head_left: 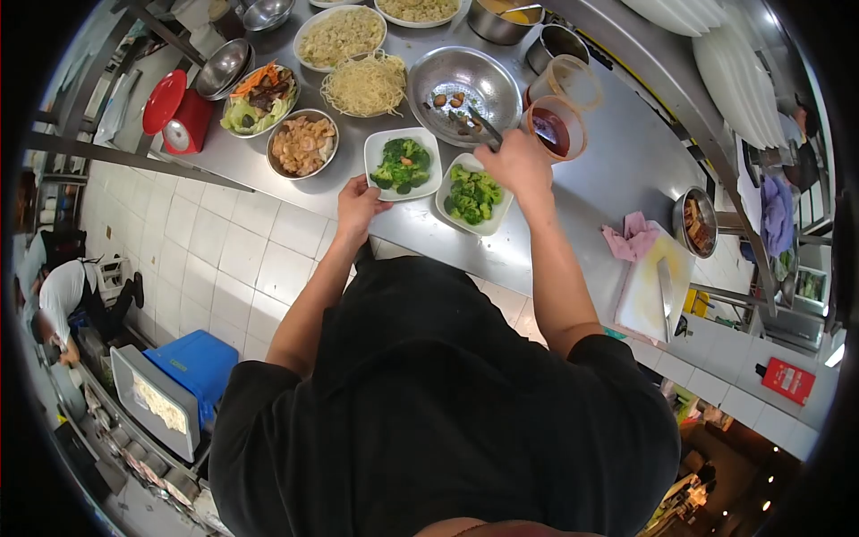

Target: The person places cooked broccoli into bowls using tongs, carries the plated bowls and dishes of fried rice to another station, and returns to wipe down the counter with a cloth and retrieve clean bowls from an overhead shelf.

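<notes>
My left hand [360, 208] grips the near left rim of a square white bowl [372, 175] of broccoli florets, with a small brown piece on top. My right hand [519, 166] is closed on a slim dark utensil [484, 124] that looks like tongs, its far end inside a wide steel bowl [428, 72]. A few brown pieces [457, 98] lie in that bowl; whether the utensil pinches one I cannot tell. Below my right hand a second white bowl [501, 220] of broccoli stands beside the first. Right of the hand is a plastic tub of dark red sauce [550, 132].
Noodles [365, 85], fried rice [340, 38], a bowl of raw meat [304, 145] and a salad [259, 100] stand left. A red scale [184, 121] is farther left. A knife [666, 295] lies on a cutting board [641, 295] at right. Another person [67, 291] bends over at far left.
</notes>
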Motion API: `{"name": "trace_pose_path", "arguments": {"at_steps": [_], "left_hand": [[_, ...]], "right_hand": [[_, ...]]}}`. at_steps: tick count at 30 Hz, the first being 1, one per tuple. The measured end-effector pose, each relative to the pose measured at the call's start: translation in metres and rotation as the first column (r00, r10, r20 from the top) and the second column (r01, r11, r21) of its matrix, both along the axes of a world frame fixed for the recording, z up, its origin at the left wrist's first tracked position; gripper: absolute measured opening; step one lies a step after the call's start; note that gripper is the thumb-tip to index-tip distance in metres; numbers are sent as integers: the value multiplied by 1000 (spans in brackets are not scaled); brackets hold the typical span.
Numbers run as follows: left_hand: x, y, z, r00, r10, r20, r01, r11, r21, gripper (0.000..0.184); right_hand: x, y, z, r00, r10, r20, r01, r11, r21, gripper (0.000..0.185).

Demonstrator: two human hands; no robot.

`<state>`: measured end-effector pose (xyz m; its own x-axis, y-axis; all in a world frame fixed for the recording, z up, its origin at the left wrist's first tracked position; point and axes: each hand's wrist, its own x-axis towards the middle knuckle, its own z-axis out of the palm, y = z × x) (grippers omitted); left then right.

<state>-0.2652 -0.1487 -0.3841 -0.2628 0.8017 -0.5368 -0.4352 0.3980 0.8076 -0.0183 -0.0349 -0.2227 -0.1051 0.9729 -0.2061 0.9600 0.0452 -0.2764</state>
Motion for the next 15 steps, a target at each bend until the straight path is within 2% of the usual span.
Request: {"name": "trace_pose_path", "arguments": {"at_steps": [3,7,9,10,12,13,15], "left_hand": [[1,-1,-2,1000,16,18,-17,1000,20,41],[-1,0,-2,1000,8,-5,-8,1000,1,41],[-1,-1,-3,1000,-12,6,12,1000,12,43],[-1,-2,-4,1000,-8,6,8,1000,6,43],[-1,0,-5,1000,-13,4,13,1000,7,43],[0,1,-5,1000,-15,5,15,1000,8,43],[0,3,-5,1000,-10,-13,10,1000,5,40]], "right_hand": [[1,25,-21,996,43,79,-41,999,-20,42],[1,17,-22,992,99,75,-98,995,-15,39],[1,-9,0,994,74,-81,-73,997,6,36],[-2,-24,1,994,77,-81,-77,997,0,36],[-16,-48,3,972,213,-101,-214,977,7,35],[-24,-55,-4,972,211,-100,-211,977,8,35],[-35,-66,-19,968,232,-98,-244,960,-140,36]]}}
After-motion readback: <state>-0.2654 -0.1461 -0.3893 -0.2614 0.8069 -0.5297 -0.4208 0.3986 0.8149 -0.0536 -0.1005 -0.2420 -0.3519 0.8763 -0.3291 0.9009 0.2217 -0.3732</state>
